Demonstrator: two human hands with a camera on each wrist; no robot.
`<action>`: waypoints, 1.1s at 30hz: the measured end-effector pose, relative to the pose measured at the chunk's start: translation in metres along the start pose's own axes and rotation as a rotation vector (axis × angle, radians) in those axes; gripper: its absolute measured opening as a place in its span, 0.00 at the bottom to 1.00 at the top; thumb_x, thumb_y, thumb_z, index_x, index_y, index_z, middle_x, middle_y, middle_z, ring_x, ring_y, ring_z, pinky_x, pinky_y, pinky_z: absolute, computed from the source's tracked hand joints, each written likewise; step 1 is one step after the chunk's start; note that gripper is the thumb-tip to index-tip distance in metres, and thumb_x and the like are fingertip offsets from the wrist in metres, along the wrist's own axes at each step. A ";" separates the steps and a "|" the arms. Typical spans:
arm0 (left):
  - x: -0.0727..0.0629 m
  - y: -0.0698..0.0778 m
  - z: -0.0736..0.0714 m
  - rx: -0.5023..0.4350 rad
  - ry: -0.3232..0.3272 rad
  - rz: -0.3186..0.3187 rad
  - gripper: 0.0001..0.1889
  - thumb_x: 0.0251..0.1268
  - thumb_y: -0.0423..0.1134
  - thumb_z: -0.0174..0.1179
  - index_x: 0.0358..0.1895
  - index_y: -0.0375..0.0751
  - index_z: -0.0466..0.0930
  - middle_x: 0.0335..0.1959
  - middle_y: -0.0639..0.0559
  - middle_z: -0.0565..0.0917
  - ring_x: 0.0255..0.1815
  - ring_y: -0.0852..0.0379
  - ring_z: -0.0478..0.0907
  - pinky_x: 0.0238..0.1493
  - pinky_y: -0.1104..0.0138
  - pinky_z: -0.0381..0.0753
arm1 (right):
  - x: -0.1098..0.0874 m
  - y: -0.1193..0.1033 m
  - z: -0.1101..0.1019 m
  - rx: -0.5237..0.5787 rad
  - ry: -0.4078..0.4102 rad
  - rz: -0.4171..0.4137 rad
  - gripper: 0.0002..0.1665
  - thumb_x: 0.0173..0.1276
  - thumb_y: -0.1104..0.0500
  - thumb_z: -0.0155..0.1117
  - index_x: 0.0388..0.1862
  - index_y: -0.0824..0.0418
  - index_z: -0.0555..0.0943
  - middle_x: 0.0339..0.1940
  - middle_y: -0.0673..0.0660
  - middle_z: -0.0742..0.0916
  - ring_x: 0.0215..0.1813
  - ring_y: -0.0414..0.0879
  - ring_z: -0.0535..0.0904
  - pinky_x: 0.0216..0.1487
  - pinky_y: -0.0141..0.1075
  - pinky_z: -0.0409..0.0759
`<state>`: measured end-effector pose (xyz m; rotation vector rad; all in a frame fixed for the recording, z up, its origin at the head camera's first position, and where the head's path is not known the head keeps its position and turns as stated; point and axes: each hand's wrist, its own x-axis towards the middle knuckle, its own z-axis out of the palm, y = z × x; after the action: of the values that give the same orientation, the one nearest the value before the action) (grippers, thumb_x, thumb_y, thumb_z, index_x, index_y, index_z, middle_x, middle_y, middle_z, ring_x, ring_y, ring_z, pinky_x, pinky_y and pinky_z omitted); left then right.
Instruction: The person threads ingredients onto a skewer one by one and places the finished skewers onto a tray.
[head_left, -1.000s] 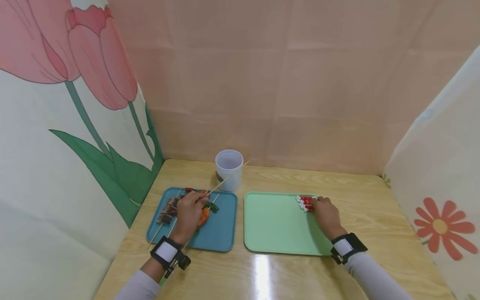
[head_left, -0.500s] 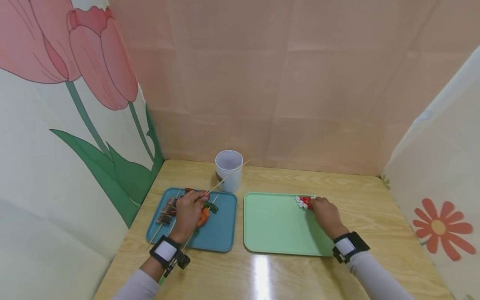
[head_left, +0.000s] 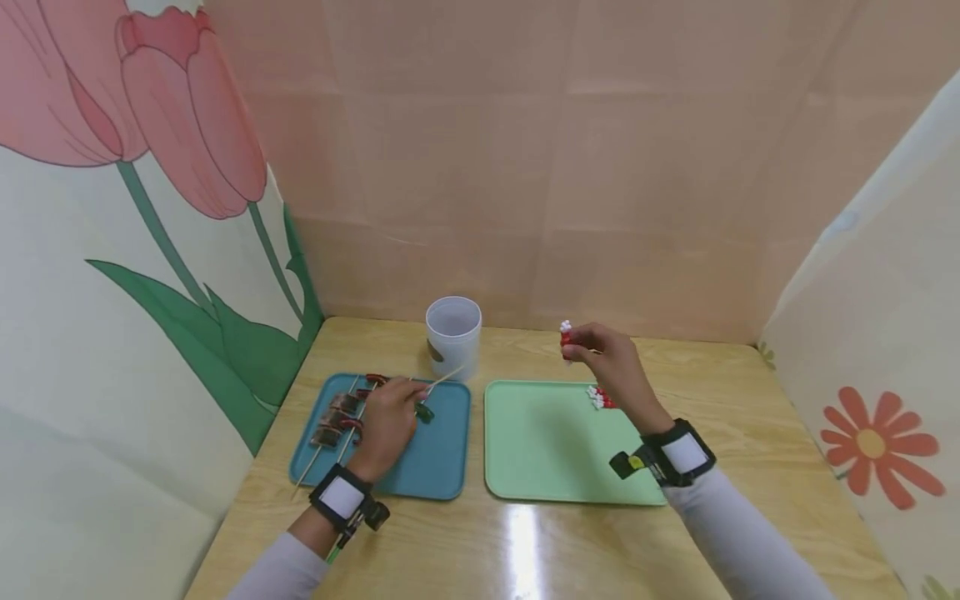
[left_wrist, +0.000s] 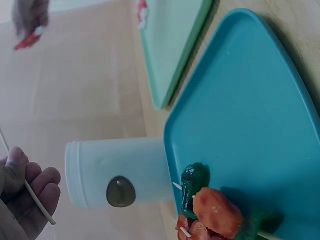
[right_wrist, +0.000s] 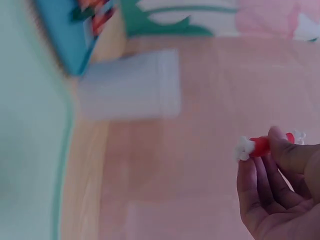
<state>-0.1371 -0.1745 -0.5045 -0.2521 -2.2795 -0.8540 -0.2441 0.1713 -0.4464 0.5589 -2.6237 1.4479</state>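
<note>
My left hand (head_left: pixel 386 421) pinches a thin wooden skewer (head_left: pixel 447 377) over the blue tray (head_left: pixel 442 475). In the left wrist view the bare skewer (left_wrist: pixel 40 204) lies across the curled fingers. Raised above the far edge of the green tray (head_left: pixel 525 467), my right hand (head_left: pixel 615 367) pinches a small red stick-shaped piece with white frilled ends (head_left: pixel 566 340). The right wrist view shows this red piece (right_wrist: pixel 260 146) between thumb and fingertips. More red-and-white pieces (head_left: pixel 602 398) lie on the green tray, partly behind the right hand.
Loaded food skewers (head_left: pixel 337 417) lie on the blue tray, some hidden by the left hand. They carry brown chunks, a green pepper (left_wrist: pixel 194 185) and an orange piece (left_wrist: pixel 217 212). A white cup (head_left: pixel 454 342) stands behind the blue tray. Fabric walls enclose the wooden table.
My right hand has lifted a red piece off the green tray and moved up and left. My left hand has shifted slightly right; the skewer's exposed end is lower and shorter in view.
</note>
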 end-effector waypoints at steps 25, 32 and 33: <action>0.004 0.009 0.001 0.050 -0.046 -0.012 0.05 0.62 0.27 0.69 0.38 0.39 0.90 0.31 0.51 0.88 0.32 0.59 0.87 0.30 0.69 0.85 | 0.005 -0.056 0.015 0.139 0.001 -0.088 0.16 0.68 0.62 0.69 0.54 0.61 0.86 0.47 0.59 0.90 0.45 0.47 0.88 0.49 0.28 0.85; 0.004 0.009 0.002 0.066 -0.065 -0.039 0.05 0.62 0.28 0.69 0.38 0.41 0.90 0.31 0.52 0.88 0.32 0.60 0.87 0.30 0.70 0.84 | 0.005 -0.053 0.016 0.098 -0.010 -0.084 0.16 0.70 0.62 0.67 0.56 0.59 0.85 0.48 0.57 0.90 0.46 0.48 0.87 0.49 0.27 0.85; 0.004 0.009 0.002 0.069 -0.067 -0.041 0.05 0.63 0.28 0.69 0.38 0.41 0.90 0.31 0.53 0.88 0.32 0.60 0.87 0.30 0.70 0.84 | 0.004 -0.053 0.016 0.094 -0.011 -0.086 0.16 0.70 0.62 0.67 0.56 0.59 0.85 0.48 0.57 0.90 0.46 0.48 0.87 0.49 0.26 0.85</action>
<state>-0.1372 -0.1667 -0.4985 -0.2073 -2.3792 -0.7969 -0.2276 0.1307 -0.4119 0.6821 -2.5171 1.5525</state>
